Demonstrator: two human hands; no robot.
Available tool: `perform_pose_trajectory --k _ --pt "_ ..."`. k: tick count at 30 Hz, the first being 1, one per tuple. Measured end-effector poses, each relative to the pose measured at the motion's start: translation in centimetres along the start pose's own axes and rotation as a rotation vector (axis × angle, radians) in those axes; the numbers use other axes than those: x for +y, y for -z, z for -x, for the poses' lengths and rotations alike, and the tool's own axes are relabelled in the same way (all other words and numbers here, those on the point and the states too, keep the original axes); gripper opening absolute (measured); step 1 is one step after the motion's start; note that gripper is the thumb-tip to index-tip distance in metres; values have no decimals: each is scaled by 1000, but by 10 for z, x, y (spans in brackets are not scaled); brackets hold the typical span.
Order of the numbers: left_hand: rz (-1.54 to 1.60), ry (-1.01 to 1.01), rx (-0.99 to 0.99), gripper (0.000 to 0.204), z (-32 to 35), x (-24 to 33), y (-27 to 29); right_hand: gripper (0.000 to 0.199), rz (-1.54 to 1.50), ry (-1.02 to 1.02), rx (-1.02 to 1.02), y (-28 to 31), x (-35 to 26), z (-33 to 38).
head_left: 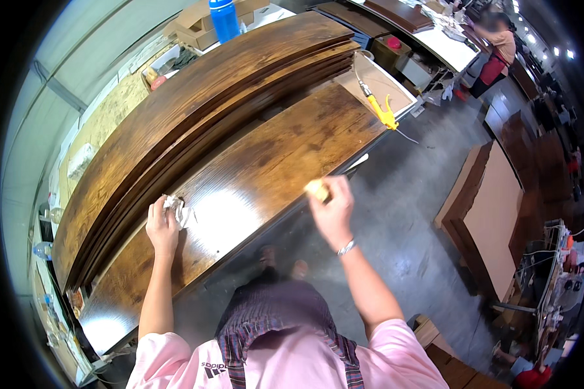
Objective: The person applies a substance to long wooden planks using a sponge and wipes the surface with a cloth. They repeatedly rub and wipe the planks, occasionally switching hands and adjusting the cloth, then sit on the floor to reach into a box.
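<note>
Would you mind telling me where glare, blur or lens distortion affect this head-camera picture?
In the head view, a bright glare patch sits on the glossy brown board beside the left hand holding a white rag; the right hand with its yellow pad looks slightly motion-blurred; the fisheye bows the board edges, and the corners are black.

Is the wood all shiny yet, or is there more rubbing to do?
The dark wooden panel gleams by the left hand, which presses a white rag on it. The right hand holds a yellow pad at the near edge. The far end looks duller.
</note>
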State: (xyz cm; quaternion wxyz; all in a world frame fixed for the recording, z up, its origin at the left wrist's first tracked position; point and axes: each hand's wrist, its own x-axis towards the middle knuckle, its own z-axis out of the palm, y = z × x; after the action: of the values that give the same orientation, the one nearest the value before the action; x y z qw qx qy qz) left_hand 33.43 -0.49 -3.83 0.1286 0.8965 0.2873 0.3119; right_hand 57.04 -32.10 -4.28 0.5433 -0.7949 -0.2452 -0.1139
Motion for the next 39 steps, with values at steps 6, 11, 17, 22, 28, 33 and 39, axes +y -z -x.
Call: perform_pose_trajectory --k 6,11,17,22,28,33,39 --pt "0 56 -34 30 -1 0 -1 27 -115 95 -24 -20 -32 30" --pt "56 -21 -5 28 -3 -3 0 31 56 -1 80 -12 -9 -16" --pt "232 31 -23 29 3 -9 3 29 -87 3 -85 -48 -64 88" --pt "378 -55 -194 31 21 -35 42 27 -121 -65 55 -67 -80 87" --pt "392 -126 -188 36 72 -153 125 25 19 -109 159 -84 -82 95" --pt "409 71 -155 38 119 -260 205 26 -84 -49 -122 -135 -181 231" --pt "312 -26 -118 36 131 -268 233 23 -155 -87 221 -150 -175 198"
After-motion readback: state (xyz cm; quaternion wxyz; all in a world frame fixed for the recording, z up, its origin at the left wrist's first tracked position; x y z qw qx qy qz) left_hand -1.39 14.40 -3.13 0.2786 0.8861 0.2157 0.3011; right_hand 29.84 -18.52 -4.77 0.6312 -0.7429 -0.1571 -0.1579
